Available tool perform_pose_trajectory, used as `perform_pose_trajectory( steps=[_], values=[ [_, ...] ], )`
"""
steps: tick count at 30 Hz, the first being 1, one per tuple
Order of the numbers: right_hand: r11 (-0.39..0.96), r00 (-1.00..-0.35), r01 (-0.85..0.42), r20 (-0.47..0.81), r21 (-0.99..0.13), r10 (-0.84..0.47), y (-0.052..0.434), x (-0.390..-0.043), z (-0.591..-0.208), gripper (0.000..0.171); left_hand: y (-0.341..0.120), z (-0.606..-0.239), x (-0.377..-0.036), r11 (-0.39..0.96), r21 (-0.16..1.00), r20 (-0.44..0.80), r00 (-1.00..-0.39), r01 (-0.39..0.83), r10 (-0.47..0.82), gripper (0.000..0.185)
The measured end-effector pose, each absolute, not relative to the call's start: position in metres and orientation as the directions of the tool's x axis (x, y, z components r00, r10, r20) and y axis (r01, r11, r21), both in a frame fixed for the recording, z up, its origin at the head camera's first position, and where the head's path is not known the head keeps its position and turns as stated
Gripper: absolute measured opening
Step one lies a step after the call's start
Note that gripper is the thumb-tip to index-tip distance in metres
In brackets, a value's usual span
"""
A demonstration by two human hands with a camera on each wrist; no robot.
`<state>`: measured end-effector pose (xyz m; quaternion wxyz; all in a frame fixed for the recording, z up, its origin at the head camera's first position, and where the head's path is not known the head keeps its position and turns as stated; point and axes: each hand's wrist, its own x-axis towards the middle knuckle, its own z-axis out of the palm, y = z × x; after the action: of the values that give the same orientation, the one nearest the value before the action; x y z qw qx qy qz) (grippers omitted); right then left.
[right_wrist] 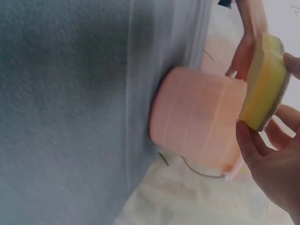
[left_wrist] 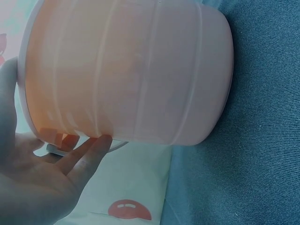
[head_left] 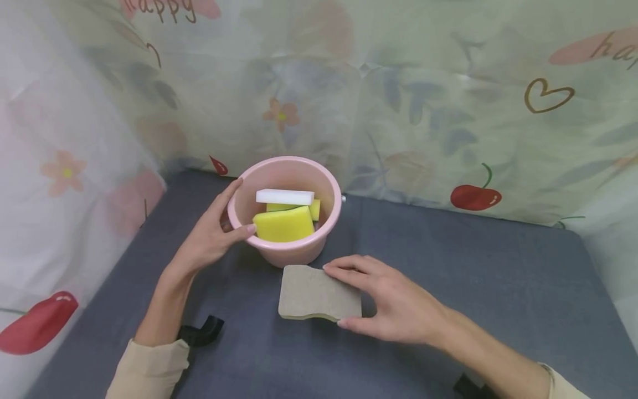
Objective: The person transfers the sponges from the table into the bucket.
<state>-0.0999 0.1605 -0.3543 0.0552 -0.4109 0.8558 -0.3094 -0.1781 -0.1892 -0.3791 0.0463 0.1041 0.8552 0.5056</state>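
Sponge (head_left: 319, 293): grey scouring face up, yellow foam beneath, on the grey table (head_left: 498, 288) just in front of the pink bucket (head_left: 329, 221); long axis runs left-right.
Right hand (head_left: 394, 302): thumb and fingertips pinch the sponge's right end.
Left hand (head_left: 211, 235): curls round the bucket's left rim.
Bucket: upright, holding 2 yellow sponges (head_left: 284, 224) and 1 white block (head_left: 285, 196), which lies left-right.

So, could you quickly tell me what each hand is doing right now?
Left hand: holding the pink bucket at its rim.
Right hand: gripping the sponge by its edges.
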Motion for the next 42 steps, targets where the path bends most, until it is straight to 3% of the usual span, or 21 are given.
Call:
perform_pose_trajectory(
  steps=[20, 42],
  values=[
    [0.456, -0.626, -0.749, 0.287, -0.481, -0.726, 0.157, -0.135, -0.314, 0.065, -0.188, -0.379, -0.176, 0.469, 0.875, 0.015, -0.974, 0.121, 0.225, 0.1],
    [0.562, -0.685, -0.696, 0.182, -0.446, -0.705, 0.125, -0.195, -0.31, 0.064, -0.189, -0.38, -0.179, 0.494, 0.864, -0.007, -0.976, 0.103, 0.216, 0.099]
  ],
)
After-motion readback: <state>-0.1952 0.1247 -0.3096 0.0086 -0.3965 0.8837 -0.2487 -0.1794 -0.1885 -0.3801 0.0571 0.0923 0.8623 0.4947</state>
